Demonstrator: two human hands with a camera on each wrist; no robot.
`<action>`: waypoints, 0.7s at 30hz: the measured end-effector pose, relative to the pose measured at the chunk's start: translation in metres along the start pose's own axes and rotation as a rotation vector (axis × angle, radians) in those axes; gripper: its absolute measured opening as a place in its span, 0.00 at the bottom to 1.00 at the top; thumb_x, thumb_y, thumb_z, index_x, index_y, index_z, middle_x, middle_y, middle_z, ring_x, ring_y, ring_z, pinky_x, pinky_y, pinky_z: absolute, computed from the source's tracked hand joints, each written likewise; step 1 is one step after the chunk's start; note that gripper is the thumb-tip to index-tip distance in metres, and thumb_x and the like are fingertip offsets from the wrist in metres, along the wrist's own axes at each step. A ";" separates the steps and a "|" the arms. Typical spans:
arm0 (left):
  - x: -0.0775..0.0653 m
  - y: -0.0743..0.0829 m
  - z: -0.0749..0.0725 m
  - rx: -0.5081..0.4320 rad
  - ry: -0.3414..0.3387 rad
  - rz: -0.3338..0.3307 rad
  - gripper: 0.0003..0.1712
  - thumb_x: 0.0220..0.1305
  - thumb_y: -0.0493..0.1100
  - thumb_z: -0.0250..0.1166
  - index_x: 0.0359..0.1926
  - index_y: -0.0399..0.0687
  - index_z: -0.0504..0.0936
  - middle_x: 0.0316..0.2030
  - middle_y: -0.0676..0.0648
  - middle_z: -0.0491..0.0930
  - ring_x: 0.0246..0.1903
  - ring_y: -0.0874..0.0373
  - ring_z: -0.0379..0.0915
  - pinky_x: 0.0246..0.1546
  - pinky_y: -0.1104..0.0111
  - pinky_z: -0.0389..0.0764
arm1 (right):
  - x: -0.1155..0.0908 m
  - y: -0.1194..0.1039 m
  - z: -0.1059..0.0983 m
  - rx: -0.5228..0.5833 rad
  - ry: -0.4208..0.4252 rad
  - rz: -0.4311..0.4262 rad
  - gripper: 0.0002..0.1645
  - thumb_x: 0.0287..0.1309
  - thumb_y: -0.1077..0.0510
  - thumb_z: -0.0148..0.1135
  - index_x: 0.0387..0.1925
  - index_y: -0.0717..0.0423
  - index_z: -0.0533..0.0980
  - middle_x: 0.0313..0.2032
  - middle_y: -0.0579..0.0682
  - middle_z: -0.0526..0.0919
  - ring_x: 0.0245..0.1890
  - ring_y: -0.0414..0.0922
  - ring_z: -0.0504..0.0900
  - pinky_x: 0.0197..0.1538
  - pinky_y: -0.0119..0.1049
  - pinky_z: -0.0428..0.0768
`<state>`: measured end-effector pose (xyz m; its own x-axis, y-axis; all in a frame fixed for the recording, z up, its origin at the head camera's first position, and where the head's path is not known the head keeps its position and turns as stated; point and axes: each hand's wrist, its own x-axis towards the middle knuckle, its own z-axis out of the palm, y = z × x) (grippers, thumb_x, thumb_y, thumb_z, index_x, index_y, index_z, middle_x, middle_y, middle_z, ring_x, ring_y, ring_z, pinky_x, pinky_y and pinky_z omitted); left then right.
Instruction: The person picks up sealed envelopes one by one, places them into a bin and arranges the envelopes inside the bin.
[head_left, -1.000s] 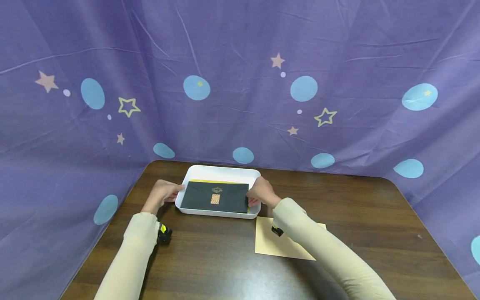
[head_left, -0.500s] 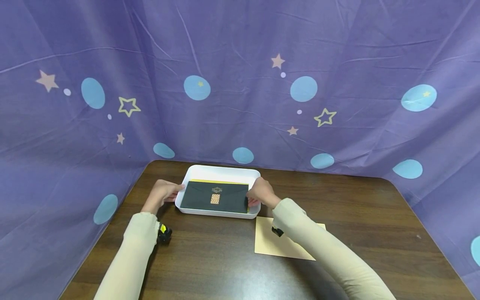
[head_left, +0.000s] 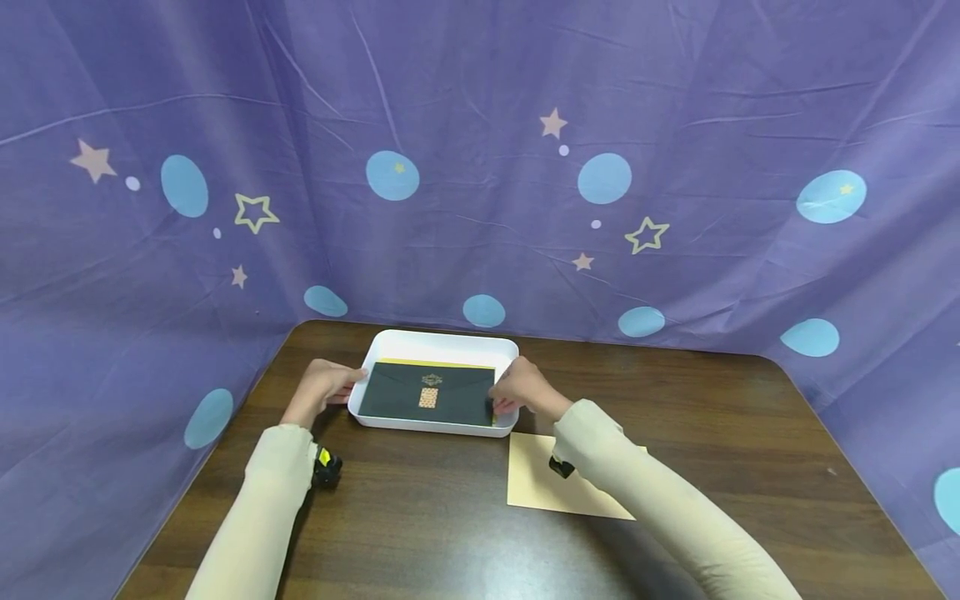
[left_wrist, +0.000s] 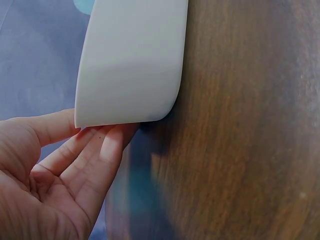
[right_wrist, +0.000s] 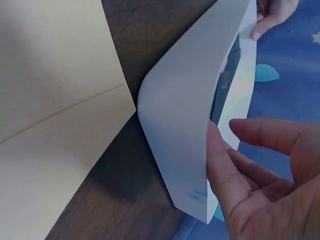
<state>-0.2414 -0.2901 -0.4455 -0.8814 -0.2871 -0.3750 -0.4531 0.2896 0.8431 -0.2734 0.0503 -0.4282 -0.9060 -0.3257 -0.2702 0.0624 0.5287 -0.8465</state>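
Note:
A dark envelope with a gold emblem and a small patterned label lies flat in a white tray. Below it a yellow sheet-like edge peeks out. My left hand grips the tray's left end, thumb at the rim and fingers against the outer wall, as the left wrist view shows. At the tray's right end, my right hand has its fingers dipped inside the rim, near the dark envelope's right edge. Seen from the right wrist, the thumb stands apart from the fingers, with nothing between them.
A cream envelope lies on the wooden table in front of the tray's right corner, partly beneath the right sleeve. Behind the table hangs a purple curtain with stars and blue ovals.
The right wrist and sleeve have shifted slightly to the right, while the fingers stay at the tray's right end. Left hand, tray and envelopes look the same.

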 end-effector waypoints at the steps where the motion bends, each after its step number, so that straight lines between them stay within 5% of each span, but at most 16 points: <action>1: 0.000 0.000 0.000 -0.003 -0.001 0.000 0.25 0.66 0.40 0.68 0.55 0.21 0.78 0.21 0.53 0.82 0.23 0.64 0.79 0.27 0.71 0.86 | -0.001 0.001 -0.002 0.025 -0.019 -0.005 0.08 0.58 0.71 0.64 0.33 0.78 0.82 0.31 0.70 0.87 0.32 0.59 0.90 0.37 0.42 0.90; 11: 0.001 -0.001 0.001 -0.013 -0.015 0.010 0.25 0.66 0.39 0.68 0.54 0.20 0.78 0.20 0.53 0.81 0.22 0.65 0.79 0.25 0.71 0.86 | -0.011 0.009 -0.029 0.111 -0.156 -0.109 0.13 0.64 0.69 0.60 0.45 0.77 0.81 0.36 0.67 0.88 0.33 0.51 0.90 0.43 0.46 0.90; 21: 0.001 -0.001 0.000 -0.005 -0.014 0.016 0.25 0.66 0.40 0.67 0.54 0.20 0.77 0.22 0.52 0.82 0.23 0.64 0.80 0.26 0.72 0.86 | -0.029 0.022 -0.064 -0.074 -0.153 -0.224 0.13 0.63 0.67 0.63 0.46 0.73 0.81 0.34 0.60 0.88 0.30 0.48 0.87 0.40 0.49 0.88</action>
<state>-0.2419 -0.2905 -0.4470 -0.8904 -0.2693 -0.3670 -0.4383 0.2896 0.8509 -0.2726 0.1218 -0.4093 -0.8200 -0.5520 -0.1512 -0.1679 0.4845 -0.8585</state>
